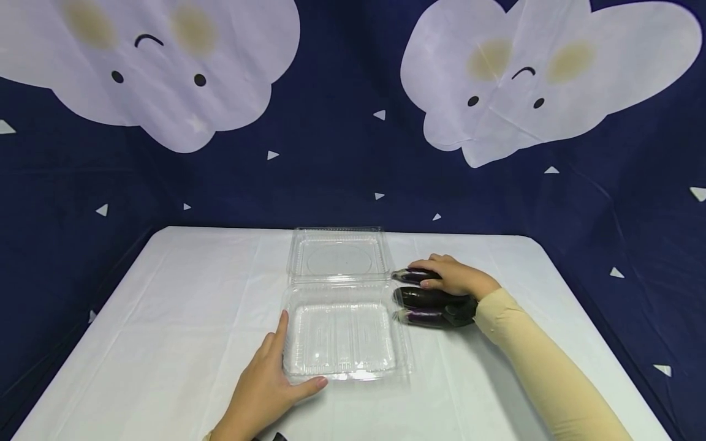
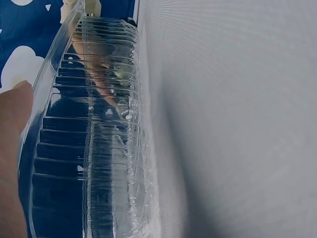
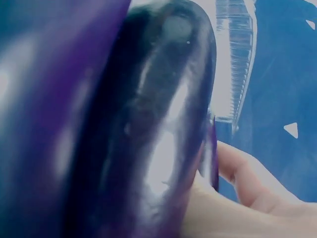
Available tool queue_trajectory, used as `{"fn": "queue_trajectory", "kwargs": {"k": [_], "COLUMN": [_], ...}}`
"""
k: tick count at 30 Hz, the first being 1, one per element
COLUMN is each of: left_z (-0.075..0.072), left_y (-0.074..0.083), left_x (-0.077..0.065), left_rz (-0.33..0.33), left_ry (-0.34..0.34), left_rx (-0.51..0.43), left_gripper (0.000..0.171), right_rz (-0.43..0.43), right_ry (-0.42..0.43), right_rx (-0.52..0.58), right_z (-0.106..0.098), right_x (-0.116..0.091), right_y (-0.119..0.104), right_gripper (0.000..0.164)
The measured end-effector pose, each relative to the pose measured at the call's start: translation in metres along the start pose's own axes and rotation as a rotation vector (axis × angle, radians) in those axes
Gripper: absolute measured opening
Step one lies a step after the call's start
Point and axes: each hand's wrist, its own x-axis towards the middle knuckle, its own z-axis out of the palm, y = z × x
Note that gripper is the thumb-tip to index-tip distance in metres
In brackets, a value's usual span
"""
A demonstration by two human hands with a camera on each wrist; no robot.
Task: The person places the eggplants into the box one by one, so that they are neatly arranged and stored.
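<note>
A clear plastic clamshell container (image 1: 404, 343) lies opened out on the table, its lid (image 1: 339, 257) folded back to the far side. My left hand (image 1: 265, 376) rests at its near left corner, fingers straight along the side, thumb by the front edge; in the left wrist view the thumb (image 2: 17, 109) touches the rim. To the right of the container, three dark purple eggplants lie side by side. My right hand (image 1: 455, 275) grips the farthest eggplant (image 1: 417, 275) between thumb and fingers. Beside it lie the middle eggplant (image 1: 421, 297) and the nearest eggplant (image 1: 425, 317), partly under the right wrist.
A white cloth covers the table (image 1: 182, 318). Behind it hangs a dark blue curtain (image 1: 336, 184) with cloud and triangle prints. A small dark object (image 1: 279, 437) shows at the bottom edge, near the left wrist.
</note>
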Motion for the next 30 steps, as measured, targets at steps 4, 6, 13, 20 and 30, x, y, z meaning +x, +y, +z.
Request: {"fn": "queue_trajectory", "kwargs": {"k": [4, 6, 13, 20, 30], "left_z": [0.0, 0.0, 0.0, 0.0, 0.002], "left_y": [0.0, 0.001, 0.001, 0.0, -0.002], "left_x": [0.0, 0.0, 0.0, 0.0, 0.0], "left_rz": [-0.004, -0.006, -0.009, 0.009, 0.037], "left_ry": [-0.004, -0.007, -0.01, 0.011, 0.037], "left_rx": [-0.008, -0.014, -0.02, -0.014, -0.018], "left_gripper": [0.134, 0.134, 0.134, 0.134, 0.134], "right_rz": [-0.005, 0.011, 0.046, 0.101, 0.149], "right_ry": [0.045, 0.056, 0.113, 0.116, 0.113], "right_rx": [0.0, 0.003, -0.026, -0.078, -0.034], "right_z": [0.001, 0.0, -0.017, -0.034, -0.049], "right_x": [-0.001, -0.001, 0.001, -0.003, -0.003], "right_y": [0.003, 0.003, -0.005, -0.011, -0.013], "right_gripper": [0.047, 0.047, 0.049, 0.05, 0.056]}}
